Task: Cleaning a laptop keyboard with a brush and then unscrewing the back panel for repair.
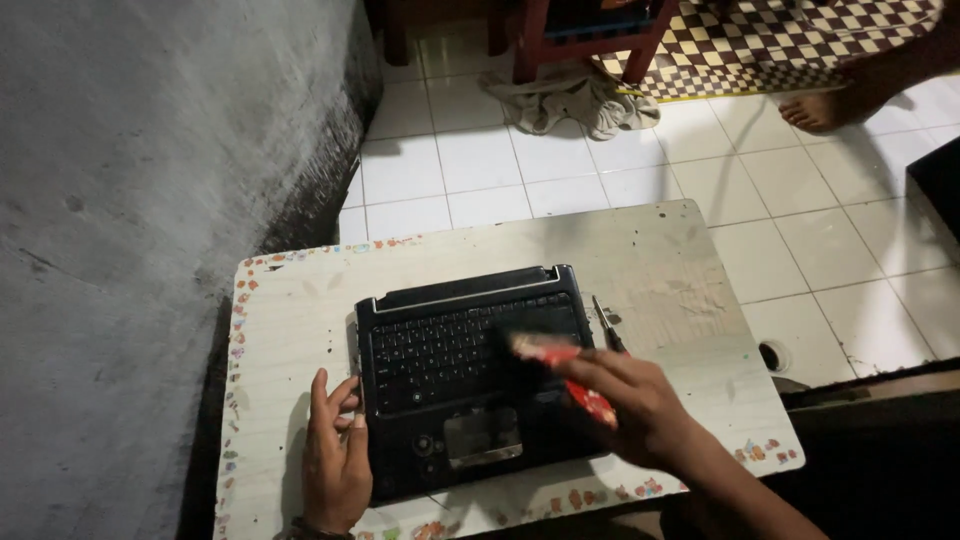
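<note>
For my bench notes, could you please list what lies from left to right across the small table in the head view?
Left hand → black laptop base → red-handled brush in the right hand → screwdriver.

The laptop base (pixel 470 380) lies on the small table (pixel 660 260), toward its near left part; the left hand (pixel 335 455) rests on the table touching the laptop base's left edge; the right hand (pixel 635 405) hovers over the laptop base's right side, holding a brush (pixel 560 370) above its keys; a screwdriver (pixel 607 325) lies on the table just right of the laptop base; a crumpled cloth (pixel 575 100) lies on the floor well behind the laptop base, by chair legs (pixel 580 45); a bare foot (pixel 825 110) stands far behind to its right; a wall (pixel 150 200) rises to its left
</note>
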